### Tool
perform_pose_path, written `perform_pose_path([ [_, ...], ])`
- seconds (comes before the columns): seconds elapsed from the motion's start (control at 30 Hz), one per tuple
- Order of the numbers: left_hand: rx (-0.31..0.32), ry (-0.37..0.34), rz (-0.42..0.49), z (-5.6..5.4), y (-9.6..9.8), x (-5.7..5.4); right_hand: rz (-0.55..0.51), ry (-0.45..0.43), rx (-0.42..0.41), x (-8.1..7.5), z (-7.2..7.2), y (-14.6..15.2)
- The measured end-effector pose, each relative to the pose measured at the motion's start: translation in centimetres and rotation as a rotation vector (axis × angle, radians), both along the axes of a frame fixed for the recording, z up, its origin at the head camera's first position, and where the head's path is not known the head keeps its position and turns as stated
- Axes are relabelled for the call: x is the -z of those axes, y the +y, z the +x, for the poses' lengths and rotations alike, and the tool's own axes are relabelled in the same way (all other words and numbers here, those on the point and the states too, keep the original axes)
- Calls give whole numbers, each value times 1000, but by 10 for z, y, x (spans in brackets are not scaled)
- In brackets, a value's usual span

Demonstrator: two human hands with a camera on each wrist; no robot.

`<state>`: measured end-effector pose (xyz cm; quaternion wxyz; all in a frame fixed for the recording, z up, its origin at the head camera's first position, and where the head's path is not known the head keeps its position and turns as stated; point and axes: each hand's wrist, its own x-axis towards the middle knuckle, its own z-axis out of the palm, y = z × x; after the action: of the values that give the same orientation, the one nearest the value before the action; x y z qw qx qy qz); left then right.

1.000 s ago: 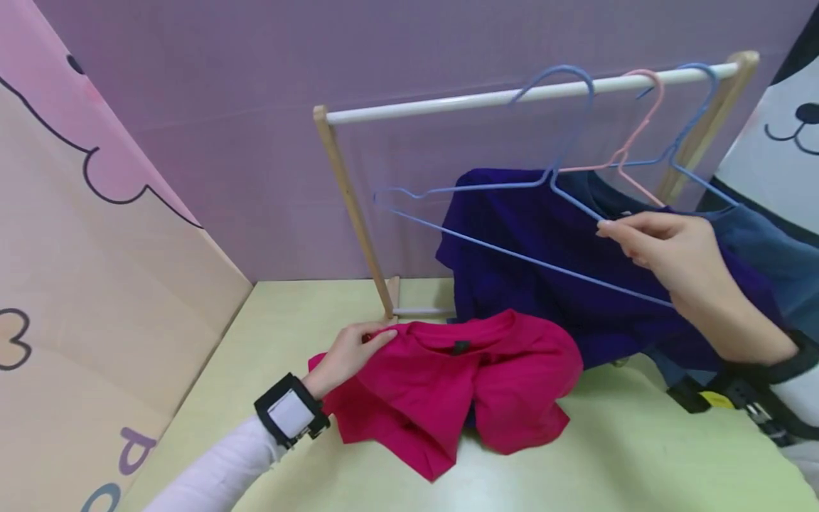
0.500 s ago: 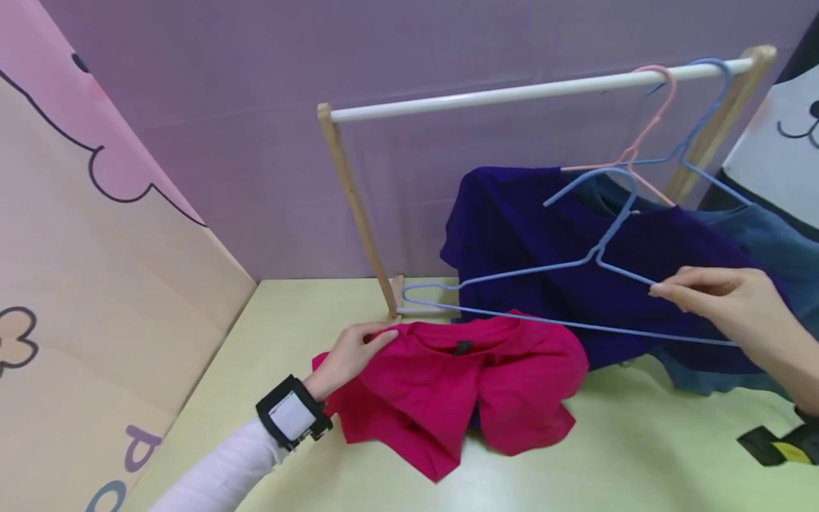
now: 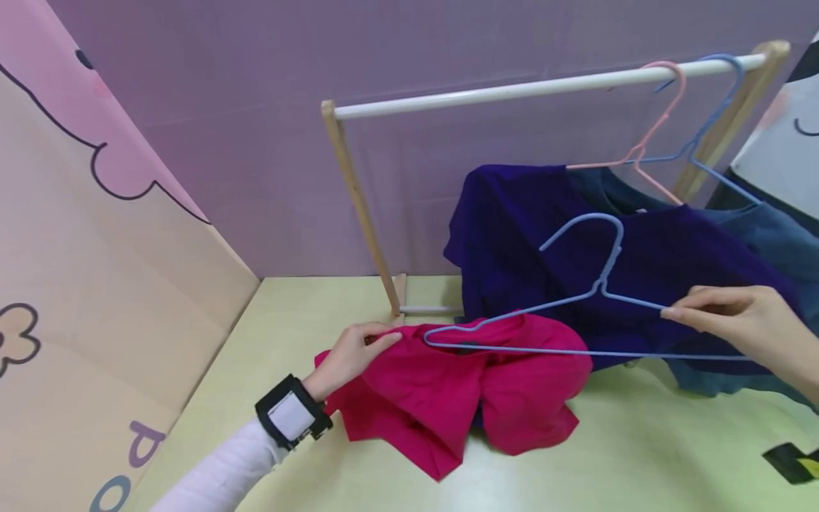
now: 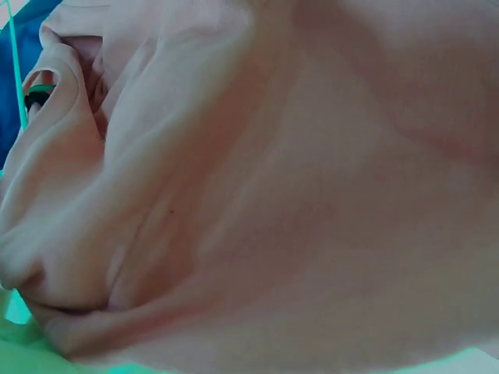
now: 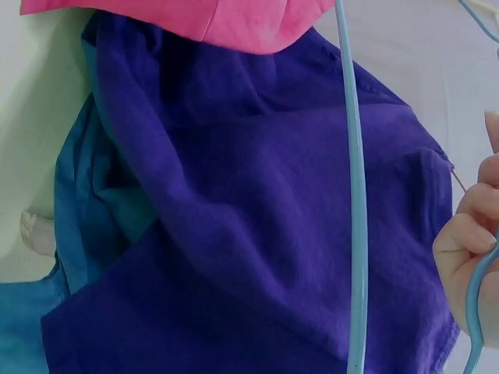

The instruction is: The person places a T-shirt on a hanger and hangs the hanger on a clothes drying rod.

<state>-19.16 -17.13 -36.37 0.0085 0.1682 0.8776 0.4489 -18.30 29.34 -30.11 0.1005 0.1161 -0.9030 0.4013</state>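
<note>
My left hand pinches the neckline of a crimson T-shirt at its left side, the shirt lying rumpled on the table. With thumb and fingers, my right hand pinches the right shoulder of a bare blue clothes hanger. Its left end lies over the shirt's collar opening, near my left fingers; whether it touches the cloth I cannot tell. Pale-looking shirt fabric fills the left wrist view. In the right wrist view, the hanger's bottom bar crosses in front of dark purple cloth, and my right hand shows at the edge.
Behind stands a wooden rack with a white rail. On it a pink hanger bears a purple T-shirt, and a blue hanger bears a teal shirt. The yellow-green table meets a patterned wall panel at left.
The blue hanger came off the rail and moved down with my right hand, its left end now at the crimson shirt's collar. My left hand has stayed on the shirt.
</note>
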Motion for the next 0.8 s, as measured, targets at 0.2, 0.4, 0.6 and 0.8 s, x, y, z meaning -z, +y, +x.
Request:
perform_pose_path([
  [0.2,87,83,-25,5,4,-2,-59,6,-40,4,-1,-15],
  [0.4,126,169,-78,11,8,-2,-110,35,-170,9,-2,-32],
  [0.6,156,206,-90,16,16,-3,-145,40,-277,16,-1,-57],
  [0.8,168,244,-77,19,22,-2,-218,84,-348,26,-1,-80],
])
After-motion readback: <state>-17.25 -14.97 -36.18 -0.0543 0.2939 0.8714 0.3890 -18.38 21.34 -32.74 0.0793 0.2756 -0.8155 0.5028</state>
